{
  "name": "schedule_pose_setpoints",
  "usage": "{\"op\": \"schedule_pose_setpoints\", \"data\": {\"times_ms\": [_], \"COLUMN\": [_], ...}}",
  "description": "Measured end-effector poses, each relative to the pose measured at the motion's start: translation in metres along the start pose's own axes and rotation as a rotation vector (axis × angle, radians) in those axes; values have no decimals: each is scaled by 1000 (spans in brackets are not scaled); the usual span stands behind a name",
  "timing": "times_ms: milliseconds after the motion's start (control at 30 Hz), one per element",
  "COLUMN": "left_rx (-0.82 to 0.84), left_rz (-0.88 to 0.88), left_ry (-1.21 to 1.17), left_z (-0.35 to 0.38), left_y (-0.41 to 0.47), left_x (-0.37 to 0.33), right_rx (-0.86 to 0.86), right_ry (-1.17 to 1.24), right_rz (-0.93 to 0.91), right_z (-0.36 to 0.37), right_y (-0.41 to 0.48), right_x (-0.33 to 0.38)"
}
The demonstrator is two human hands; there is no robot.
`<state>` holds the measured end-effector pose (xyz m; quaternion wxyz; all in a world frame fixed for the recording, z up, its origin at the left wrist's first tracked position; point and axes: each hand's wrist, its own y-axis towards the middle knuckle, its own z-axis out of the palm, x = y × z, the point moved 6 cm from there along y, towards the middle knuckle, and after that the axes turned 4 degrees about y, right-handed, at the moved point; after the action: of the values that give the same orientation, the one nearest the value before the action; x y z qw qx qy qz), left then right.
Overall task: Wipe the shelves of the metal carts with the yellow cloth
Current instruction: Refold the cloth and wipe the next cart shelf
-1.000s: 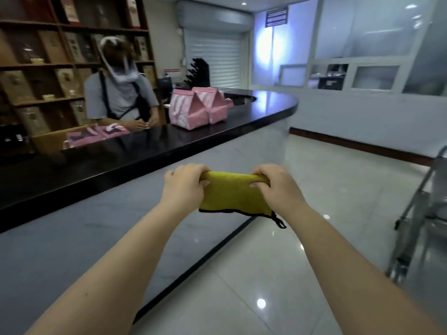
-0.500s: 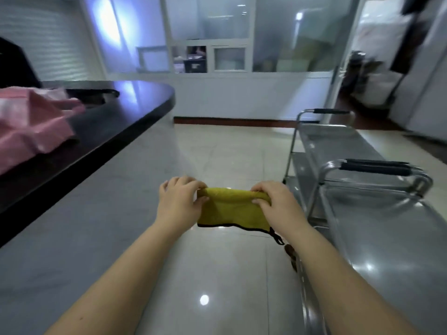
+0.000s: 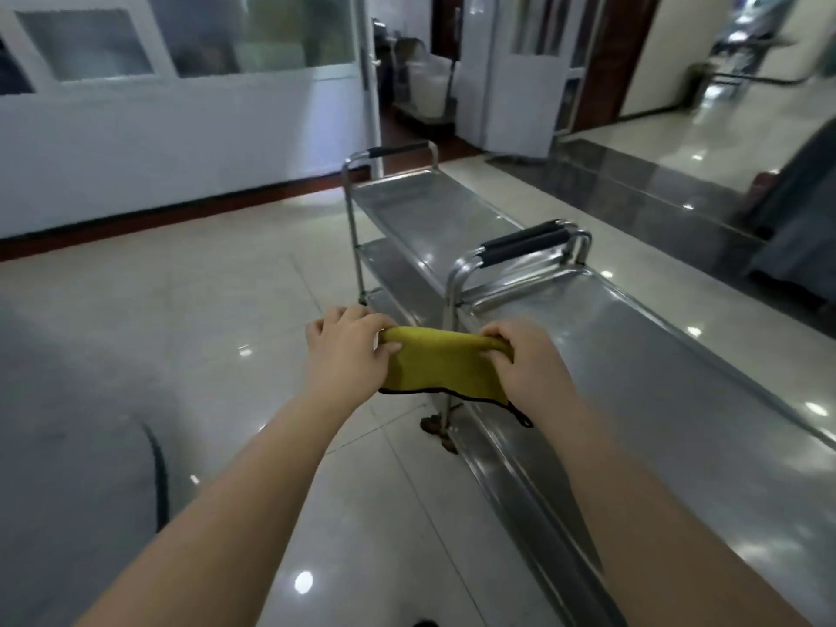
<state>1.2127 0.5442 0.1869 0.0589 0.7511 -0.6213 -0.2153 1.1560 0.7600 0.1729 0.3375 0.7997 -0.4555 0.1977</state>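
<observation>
Left hand: the left hand pinches the left end of the yellow cloth, fingers curled over its top edge.
Right hand: the right hand grips the cloth's right end the same way.
Cloth: stretched between both hands in the air, above the floor and just in front of the near cart.
Carts: the far cart stands end to end with the near one; both have black-padded handles.
</observation>
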Motion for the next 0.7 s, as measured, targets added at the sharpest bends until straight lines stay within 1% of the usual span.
{"op": "schedule_pose_setpoints", "data": {"times_ms": [100, 200, 300, 400, 567, 700], "left_rx": [45, 95, 184, 316, 523, 663], "left_rz": [83, 118, 162, 212, 407, 591], "left_ry": [-2, -32, -54, -68, -94, -128], "left_z": [38, 75, 119, 164, 239, 288], "left_y": [38, 63, 73, 77, 82, 80], "left_x": [-14, -26, -32, -33, -52, -68], "right_rx": [-41, -83, -76, -86, -236, -327], "right_ry": [-22, -7, 26, 33, -1, -107], "right_rz": [64, 157, 305, 475, 732, 912], "right_z": [0, 0, 14, 37, 71, 91], "right_y": [14, 19, 15, -5, -51, -80], "right_x": [-36, -69, -103, -131, -164, -179]}}
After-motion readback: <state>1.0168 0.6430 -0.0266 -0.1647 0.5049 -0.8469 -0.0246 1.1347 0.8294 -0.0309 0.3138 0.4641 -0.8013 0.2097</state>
